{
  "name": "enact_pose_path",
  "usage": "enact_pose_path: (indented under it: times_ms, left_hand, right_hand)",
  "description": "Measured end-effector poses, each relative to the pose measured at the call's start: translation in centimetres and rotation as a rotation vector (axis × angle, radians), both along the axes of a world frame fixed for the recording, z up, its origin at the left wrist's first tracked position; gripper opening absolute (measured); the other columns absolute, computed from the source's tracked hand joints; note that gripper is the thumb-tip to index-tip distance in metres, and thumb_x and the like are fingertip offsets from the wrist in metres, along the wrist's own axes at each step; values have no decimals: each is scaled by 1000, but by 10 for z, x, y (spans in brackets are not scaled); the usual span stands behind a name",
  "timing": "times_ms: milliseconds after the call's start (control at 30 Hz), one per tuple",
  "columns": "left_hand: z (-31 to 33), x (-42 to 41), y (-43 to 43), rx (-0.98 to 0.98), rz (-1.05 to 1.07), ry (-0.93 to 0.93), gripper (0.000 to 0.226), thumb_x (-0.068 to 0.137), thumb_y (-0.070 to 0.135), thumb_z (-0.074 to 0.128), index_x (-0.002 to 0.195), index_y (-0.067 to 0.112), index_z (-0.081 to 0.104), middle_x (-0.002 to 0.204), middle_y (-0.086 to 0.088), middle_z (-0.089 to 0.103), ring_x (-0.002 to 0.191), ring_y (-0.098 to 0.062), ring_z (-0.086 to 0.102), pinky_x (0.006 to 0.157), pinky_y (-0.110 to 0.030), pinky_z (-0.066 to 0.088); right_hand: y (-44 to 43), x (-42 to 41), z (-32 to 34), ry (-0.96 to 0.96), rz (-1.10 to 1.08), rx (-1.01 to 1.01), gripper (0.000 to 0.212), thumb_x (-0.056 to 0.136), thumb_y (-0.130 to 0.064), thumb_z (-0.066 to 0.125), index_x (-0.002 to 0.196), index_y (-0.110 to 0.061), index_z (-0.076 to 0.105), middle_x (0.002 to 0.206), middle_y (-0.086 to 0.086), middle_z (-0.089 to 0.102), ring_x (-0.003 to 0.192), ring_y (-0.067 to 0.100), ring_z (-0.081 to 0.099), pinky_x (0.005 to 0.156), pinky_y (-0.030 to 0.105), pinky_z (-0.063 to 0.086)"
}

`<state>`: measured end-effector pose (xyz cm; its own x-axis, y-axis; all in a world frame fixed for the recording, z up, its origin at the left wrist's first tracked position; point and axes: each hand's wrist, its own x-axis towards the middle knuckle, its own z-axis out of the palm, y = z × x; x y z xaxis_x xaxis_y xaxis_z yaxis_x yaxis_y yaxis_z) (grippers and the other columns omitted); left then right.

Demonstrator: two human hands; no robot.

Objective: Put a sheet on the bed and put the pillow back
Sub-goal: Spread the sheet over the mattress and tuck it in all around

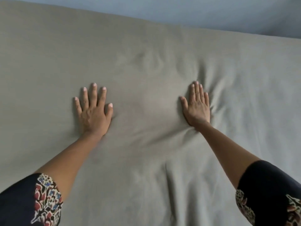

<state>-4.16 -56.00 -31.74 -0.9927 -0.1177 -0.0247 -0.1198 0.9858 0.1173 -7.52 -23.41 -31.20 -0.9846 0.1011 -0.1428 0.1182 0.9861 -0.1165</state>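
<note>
From where I stood, the grey sheet (146, 62) lay spread over the bed, reaching to the far edge by the blue wall (211, 10). The person's left hand (93, 110) lay flat on it, fingers straight and spread, gripping nothing. The right hand (196, 108) was flat too, fingers straight and close together, pressing in so that creases fanned out from its outer side. More folds ran down the cloth between the arms toward the near edge. I took this for the smoothing step. Done well, the palms would sweep outward from the middle with light, even pressure, pushing slack ahead rather than bunching it, and the right side wanted it first, where the wrinkles gathered. No pillow showed anywhere in view
</note>
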Motion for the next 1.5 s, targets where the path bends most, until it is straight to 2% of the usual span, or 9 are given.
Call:
enact_pose_path:
  times_ms: [267,400,533,633,733,800,1000,1333,1500]
  left_hand:
    - [6,98,114,30,-222,-14,61,84,45,34,143,28,38,153,0,31,141,-38,24,112,-60,5]
    - [-27,155,179,171,-258,-195,51,96,25,26,145,38,26,158,-2,16,146,-20,14,111,-63,-11]
    - [1,233,222,162,-414,-70,62,94,43,20,151,24,5,159,1,-2,146,-29,0,115,-53,6]
    - [10,288,228,192,-592,-107,69,91,41,32,151,15,10,159,-4,-1,145,-26,13,114,-50,13]
    - [12,329,207,387,-580,48,54,85,28,46,138,15,46,151,-5,34,137,-24,34,113,-47,21]
    - [21,346,188,411,-508,154,47,85,23,46,132,19,49,147,-4,40,137,-24,35,112,-47,23]
    - [22,350,167,86,-145,-57,58,90,39,34,142,14,41,153,-6,29,140,-28,26,112,-54,18]
    - [25,378,288,123,-313,-231,64,89,51,25,146,22,29,157,-5,17,144,-35,12,112,-63,9]
    - [29,412,331,152,-383,-243,62,86,49,28,139,21,44,152,-7,31,143,-33,19,109,-60,15]
  right_hand:
    - [-12,50,28,-72,-425,-79,76,97,-49,30,150,-4,1,159,12,-3,147,24,-6,119,42,-4]
    - [-146,94,36,164,80,-216,73,91,-47,37,146,0,27,154,18,23,144,33,17,116,48,4]
    - [-214,156,18,-49,644,-231,70,95,-50,40,150,-13,18,159,1,11,147,17,3,119,43,1]
    - [-158,171,5,22,443,-244,70,92,-57,33,150,-20,22,158,-2,14,147,16,7,119,37,0]
    - [-61,192,1,2,247,-109,71,90,-63,22,151,-28,15,159,-6,6,147,16,0,118,37,-1]
    - [3,207,3,-40,140,-54,71,88,-67,18,150,-35,8,158,-10,-5,147,15,-7,118,37,-4]
    - [132,261,16,-219,-91,5,70,91,-65,16,149,-35,-7,157,-10,-19,144,13,-18,119,39,-6]
    - [137,243,26,-470,-105,-53,72,95,-59,22,149,-28,-13,156,-2,-25,143,20,-22,116,43,-9]
    - [63,269,50,-131,-215,-204,72,95,-42,40,150,-4,13,158,17,6,145,34,7,117,51,14]
